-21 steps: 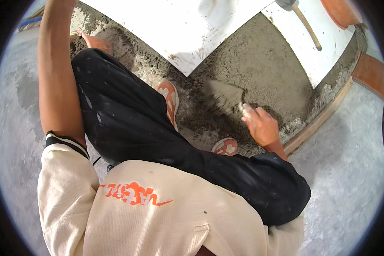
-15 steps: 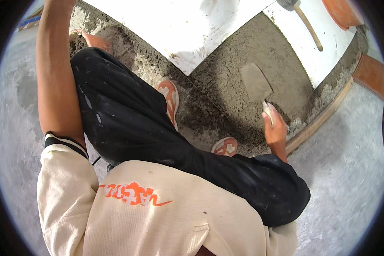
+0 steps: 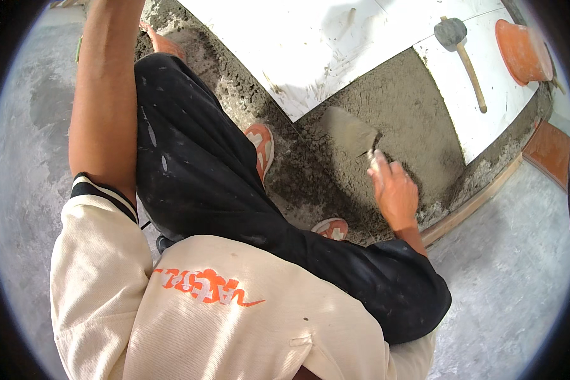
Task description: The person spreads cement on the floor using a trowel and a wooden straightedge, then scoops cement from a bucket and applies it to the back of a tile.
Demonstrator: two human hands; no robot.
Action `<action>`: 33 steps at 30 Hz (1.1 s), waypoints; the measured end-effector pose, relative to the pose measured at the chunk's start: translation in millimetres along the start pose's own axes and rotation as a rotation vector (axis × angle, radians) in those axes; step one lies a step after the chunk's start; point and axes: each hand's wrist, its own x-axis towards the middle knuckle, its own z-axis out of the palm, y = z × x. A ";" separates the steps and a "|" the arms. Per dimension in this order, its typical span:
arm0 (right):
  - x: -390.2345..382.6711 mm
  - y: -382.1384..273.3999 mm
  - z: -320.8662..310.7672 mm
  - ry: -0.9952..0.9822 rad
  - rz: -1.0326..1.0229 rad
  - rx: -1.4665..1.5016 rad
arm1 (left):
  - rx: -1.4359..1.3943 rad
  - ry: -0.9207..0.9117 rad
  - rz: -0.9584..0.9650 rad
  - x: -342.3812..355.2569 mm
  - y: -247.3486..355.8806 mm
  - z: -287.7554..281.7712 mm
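Observation:
My right hand [image 3: 392, 190] grips the handle of a trowel, whose flat, mortar-coated blade [image 3: 347, 130] lies on a patch of grey mortar [image 3: 429, 117] between white tiles [image 3: 278, 35]. The mortar is cracked and lumpy around the blade's left side. My left forearm [image 3: 104, 95] rises along my left thigh out of the top of the picture, so its hand is hidden from view. My two orange-and-white shoes [image 3: 259, 145] stand on the dark, rough base below the tiles.
A rubber mallet [image 3: 449, 33] and an orange bucket [image 3: 519, 54] sit on the right-hand tiles. A wooden strip [image 3: 478, 190] borders the mortar, beside a brown board [image 3: 544, 152]. An orange container [image 3: 168, 45] is partly hidden behind my left leg. Smooth grey floor [image 3: 494, 266] spans both sides.
The trowel first swept up and right across the mortar, then came back leftward with my right hand. The view has shifted slightly, showing more of the mallet and bucket.

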 end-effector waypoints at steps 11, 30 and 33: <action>19.2 -0.7 -15.3 -0.075 -0.054 0.008 | -0.038 0.051 -0.041 5.0 -6.4 -11.3; -3.8 15.9 -12.0 0.011 0.078 -0.068 | -0.072 0.103 -0.048 6.0 -6.0 -12.0; 2.4 20.8 -19.6 0.125 0.189 -0.086 | -0.094 0.076 -0.037 0.7 -3.1 -11.9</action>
